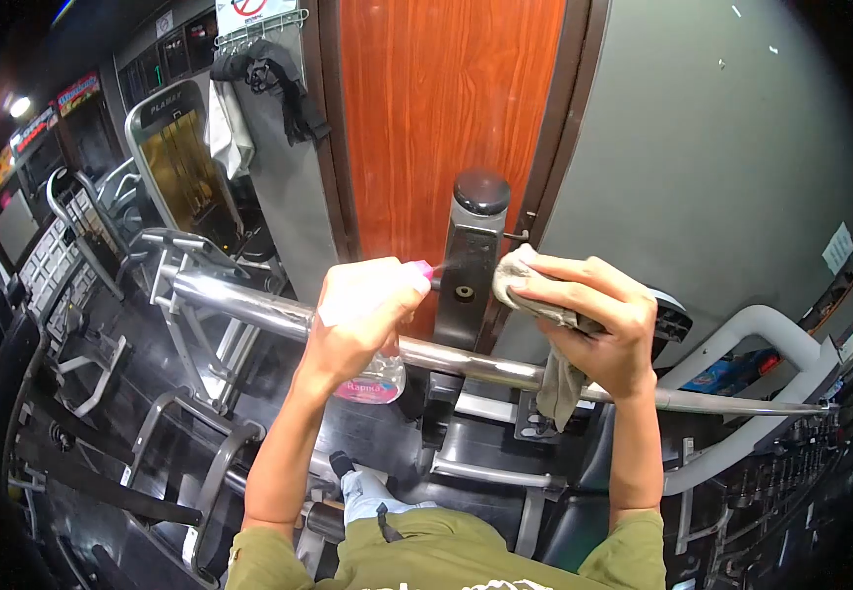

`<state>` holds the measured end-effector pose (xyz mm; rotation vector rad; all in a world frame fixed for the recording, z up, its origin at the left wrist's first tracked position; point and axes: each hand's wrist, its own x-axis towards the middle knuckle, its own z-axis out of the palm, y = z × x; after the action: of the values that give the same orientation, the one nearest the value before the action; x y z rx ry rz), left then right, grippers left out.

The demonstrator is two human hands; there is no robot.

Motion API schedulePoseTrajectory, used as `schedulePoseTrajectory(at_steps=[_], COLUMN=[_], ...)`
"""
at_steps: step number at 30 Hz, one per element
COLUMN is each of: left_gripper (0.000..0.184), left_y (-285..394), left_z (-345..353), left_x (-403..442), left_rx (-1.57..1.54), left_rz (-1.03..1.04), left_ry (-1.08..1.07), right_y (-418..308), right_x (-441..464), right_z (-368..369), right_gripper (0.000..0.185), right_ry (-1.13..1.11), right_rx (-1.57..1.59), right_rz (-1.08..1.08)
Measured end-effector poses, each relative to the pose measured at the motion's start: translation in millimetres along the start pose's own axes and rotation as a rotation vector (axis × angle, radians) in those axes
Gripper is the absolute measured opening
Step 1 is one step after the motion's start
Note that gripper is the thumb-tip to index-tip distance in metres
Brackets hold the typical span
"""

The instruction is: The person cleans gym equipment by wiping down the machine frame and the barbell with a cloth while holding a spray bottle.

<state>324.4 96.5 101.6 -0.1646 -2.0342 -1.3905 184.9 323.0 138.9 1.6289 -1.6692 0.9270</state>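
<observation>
My left hand (352, 324) is wrapped round a clear spray bottle (377, 382) with a pink label. Its pink nozzle points right, and a faint mist shows in front of it. In my right hand (608, 324) is a grey-beige cloth (561, 393), bunched at the fingertips with one end hanging down. Between the hands, a little farther off, stands a black machine post (468, 261) with a rounded top. Below both hands a shiny metal bar (239, 300) runs across the view; the hanging cloth overlaps it.
Behind the post is a reddish wooden door (436, 88) with a dark frame. Cloths (230, 123) hang from a wall rack at upper left. Gym machines (166, 147) fill the left side. A thick light-grey frame (741, 344) curves at right. A dark seat pad (579, 521) lies below.
</observation>
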Motion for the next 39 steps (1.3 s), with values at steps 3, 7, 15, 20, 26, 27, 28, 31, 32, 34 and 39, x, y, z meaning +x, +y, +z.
schedulePoseTrajectory(at_steps=[3, 7, 15, 20, 26, 27, 28, 31, 32, 34, 39], left_gripper=[0.02, 0.025, 0.027, 0.026, 0.024, 0.024, 0.024, 0.023, 0.022, 0.022, 0.021], left_y=[-6, -23, -49, -52, -54, -55, -56, -58, -59, -62, -64], left_z=[0, -4, -13, -15, -12, -11, -10, -9, -9, -10, -11], left_x=[0, -4, -20, -18, -21, -22, -23, -24, -24, -24, -23], left_rx=[-0.074, -0.331, -0.424, -0.418, -0.338, -0.319, -0.322, -0.303, -0.282, -0.262, -0.273], left_rz=[-0.026, -0.207, -0.245, -0.252, -0.178, -0.155, -0.156, -0.137, -0.106, -0.07, -0.018], left_ry=[0.014, 0.004, -0.169, -0.204, -0.197, -0.196, -0.204, -0.194, -0.195, -0.199, -0.236], right_y=[7, 17, 17, 12, 13, 12, 10, 4, 3, -2, -22], right_x=[10, 13, -23, 11, -34, -39, -42, -37, -37, -35, -31], right_z=[19, 48, 54, 44, 65, 66, 66, 50, 43, 24, -3], right_gripper=[0.044, 0.047, 0.026, 0.041, 0.017, 0.017, 0.017, 0.021, 0.023, 0.03, 0.031], right_ry=[0.054, 0.071, -0.238, -0.032, -0.319, -0.349, -0.376, -0.481, -0.54, -0.635, -0.445], right_rx=[-0.099, -0.25, -0.381, -0.435, -0.377, -0.362, -0.347, -0.389, -0.42, -0.4, -0.248], right_rz=[-0.062, -0.124, -0.344, -0.269, -0.343, -0.339, -0.334, -0.29, -0.269, -0.179, 0.041])
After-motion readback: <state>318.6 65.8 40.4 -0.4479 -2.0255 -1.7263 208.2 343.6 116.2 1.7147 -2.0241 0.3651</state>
